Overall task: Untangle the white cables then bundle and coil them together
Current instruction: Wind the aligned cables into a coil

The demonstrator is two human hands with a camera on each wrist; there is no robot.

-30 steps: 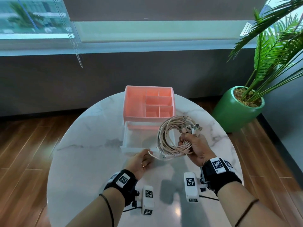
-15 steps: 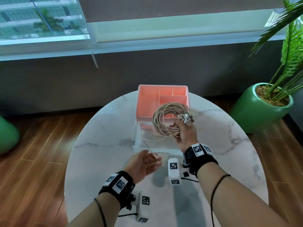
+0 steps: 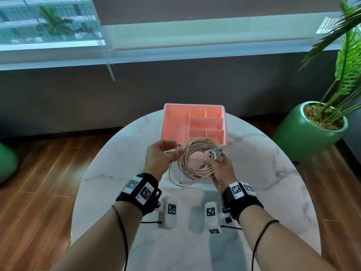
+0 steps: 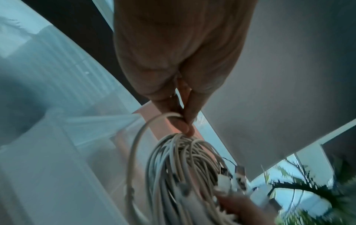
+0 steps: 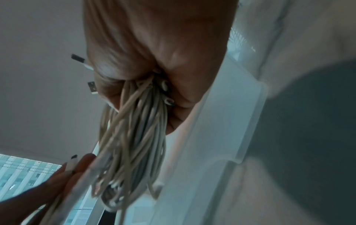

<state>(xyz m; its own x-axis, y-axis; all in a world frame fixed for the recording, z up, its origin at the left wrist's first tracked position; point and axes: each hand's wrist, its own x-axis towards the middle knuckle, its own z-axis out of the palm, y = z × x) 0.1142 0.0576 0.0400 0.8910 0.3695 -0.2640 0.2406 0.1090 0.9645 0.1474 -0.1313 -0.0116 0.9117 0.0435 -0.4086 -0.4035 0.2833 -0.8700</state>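
A coil of white cables [image 3: 192,163] hangs in the air in front of the pink organiser. My right hand [image 3: 210,163] grips the coil's lower right side, and several plugs [image 3: 214,153] stick up above its fingers. At the coil's upper left, my left hand [image 3: 178,150] pinches a loose strand between thumb and fingertips. That strand's free end [image 3: 181,182] droops in a loop under the coil. In the left wrist view the fingertips [image 4: 187,124] pinch the strand just above the coil [image 4: 183,167]. In the right wrist view the bundle [image 5: 138,129] runs out of my closed right hand.
A pink organiser [image 3: 174,124] with several compartments stands at the far side of the round marble table [image 3: 117,173]. Its white drawer [image 3: 197,185] is pulled out below the coil. A green potted plant [image 3: 304,137] stands on the floor at the right.
My left hand has risen from near the table to the coil's left side and now pinches a strand there. The right hand keeps its grip on the coil.
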